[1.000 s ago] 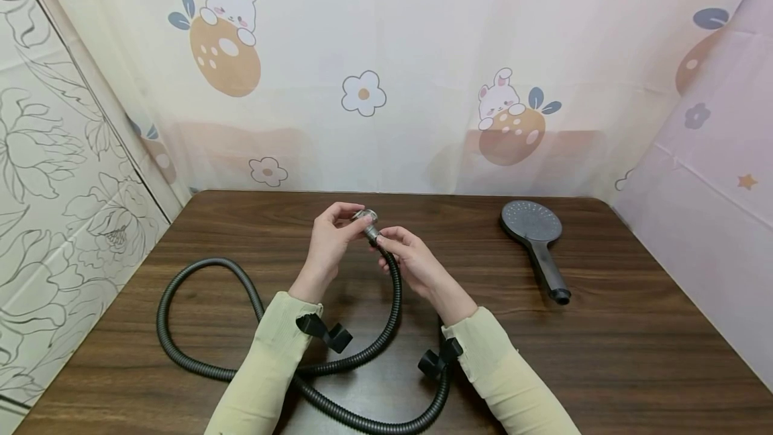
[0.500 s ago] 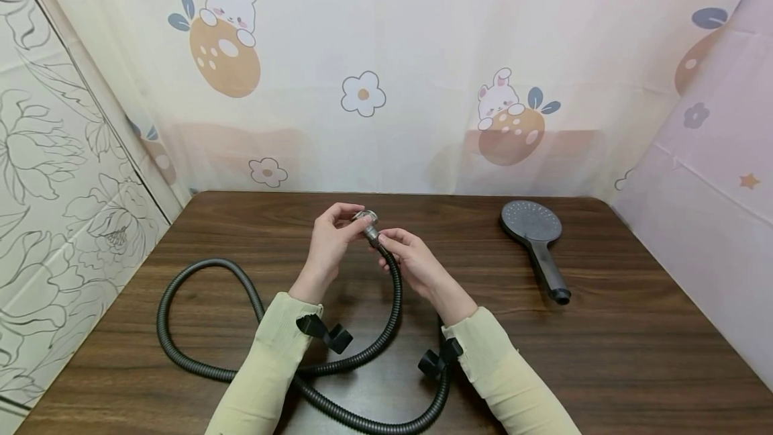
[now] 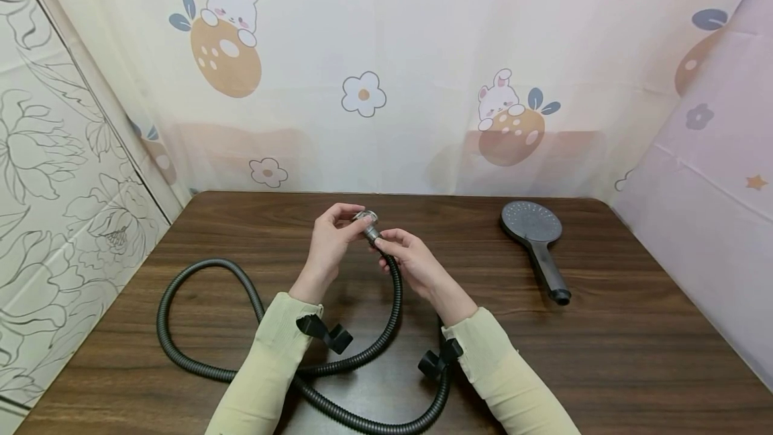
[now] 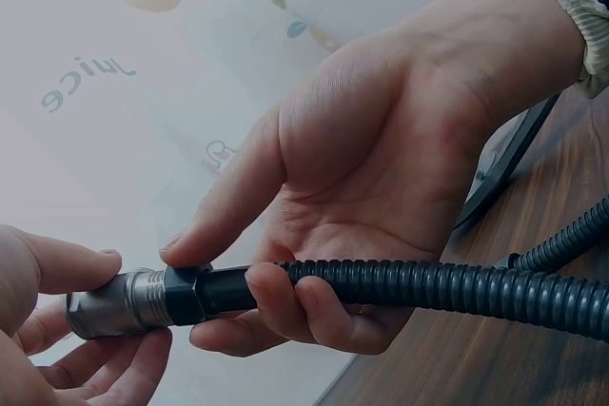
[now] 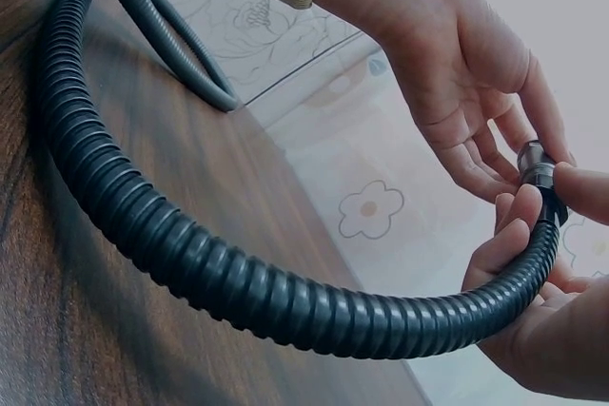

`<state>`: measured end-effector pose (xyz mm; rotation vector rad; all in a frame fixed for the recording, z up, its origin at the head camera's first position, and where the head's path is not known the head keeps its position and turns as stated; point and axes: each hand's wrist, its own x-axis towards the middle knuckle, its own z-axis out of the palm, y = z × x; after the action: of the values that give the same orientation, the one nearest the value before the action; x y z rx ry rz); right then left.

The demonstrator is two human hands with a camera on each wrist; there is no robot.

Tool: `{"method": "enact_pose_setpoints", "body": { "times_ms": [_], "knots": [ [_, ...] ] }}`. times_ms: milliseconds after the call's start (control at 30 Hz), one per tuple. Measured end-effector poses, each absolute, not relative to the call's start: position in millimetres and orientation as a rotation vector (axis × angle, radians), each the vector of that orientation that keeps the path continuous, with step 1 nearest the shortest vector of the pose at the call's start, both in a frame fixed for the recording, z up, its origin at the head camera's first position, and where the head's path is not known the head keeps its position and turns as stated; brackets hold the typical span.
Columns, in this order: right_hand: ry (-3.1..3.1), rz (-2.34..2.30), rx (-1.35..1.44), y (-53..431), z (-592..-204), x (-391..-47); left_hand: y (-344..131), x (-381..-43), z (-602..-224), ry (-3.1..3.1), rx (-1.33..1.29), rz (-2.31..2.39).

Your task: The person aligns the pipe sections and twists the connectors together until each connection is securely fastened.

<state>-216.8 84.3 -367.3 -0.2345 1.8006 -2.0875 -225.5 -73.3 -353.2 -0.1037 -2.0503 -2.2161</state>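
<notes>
My left hand [image 3: 329,240] grips a silver metal fitting [image 4: 114,303] between thumb and fingers, above the back middle of the table. Screw threads show between this fitting and a black hex nut [image 4: 183,294] at the end of a black ribbed shower hose [image 3: 392,314]. With thumb and fingertips, my right hand [image 3: 417,257] pinches the nut, its other fingers curling under the hose. The right wrist view shows both hands meeting at the joint, with the hose [image 5: 314,316] curving away below. A grey hand shower head [image 3: 531,221] lies apart at the back right, its spray face up.
The hose loops over the wooden table [image 3: 616,354], crosses itself and passes under the left sleeve [image 3: 260,368]. A strap with a black block [image 3: 337,338] sits at the left wrist. A patterned curtain [image 3: 423,19] hangs behind the table's back edge.
My right thumb shifts slightly around the hose end. The left hand, the silver fitting and the shower head keep their places.
</notes>
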Motion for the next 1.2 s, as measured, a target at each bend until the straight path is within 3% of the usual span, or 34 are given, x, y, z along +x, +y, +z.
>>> {"method": "enact_pose_setpoints", "body": {
  "times_ms": [1200],
  "knots": [
    [1.824, -2.095, -0.223, 82.3, -369.5, -218.0, -71.2, -225.1, -351.1, -2.06, -0.08, -2.215]
  ]
}}
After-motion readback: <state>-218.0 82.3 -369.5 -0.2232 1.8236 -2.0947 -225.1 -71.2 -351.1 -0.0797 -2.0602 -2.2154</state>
